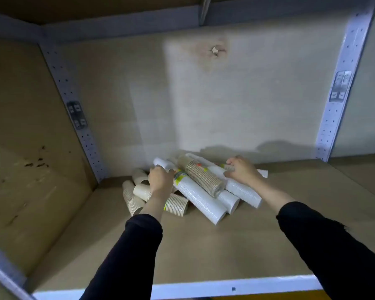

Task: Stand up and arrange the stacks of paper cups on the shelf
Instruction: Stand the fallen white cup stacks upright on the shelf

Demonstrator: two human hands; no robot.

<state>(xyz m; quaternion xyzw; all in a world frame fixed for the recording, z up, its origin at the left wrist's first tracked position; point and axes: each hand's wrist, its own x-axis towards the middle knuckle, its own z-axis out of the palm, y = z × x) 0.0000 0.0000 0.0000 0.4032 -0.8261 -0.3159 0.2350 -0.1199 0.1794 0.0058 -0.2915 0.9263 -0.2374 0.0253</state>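
Two bare hands reach deep into a cardboard-lined shelf (204,245), black sleeves pushed up the forearms. All the cup stacks lie toppled in one heap at the back, against the rear panel, none upright. Long white stacks (200,199) slant across the middle; a brown ribbed stack (200,177) lies on top of them, crosswise. Shorter beige stacks (132,199) lie at the left edge of the heap, near the perforated metal upright (74,118). Left hand (160,180) curled around the upper end of a white stack (161,163), fingers closed on it. Right hand (241,171) pressed on the right side of the heap, fingers bent over a white stack (244,191); whether it truly grips or only rests there, cannot tell
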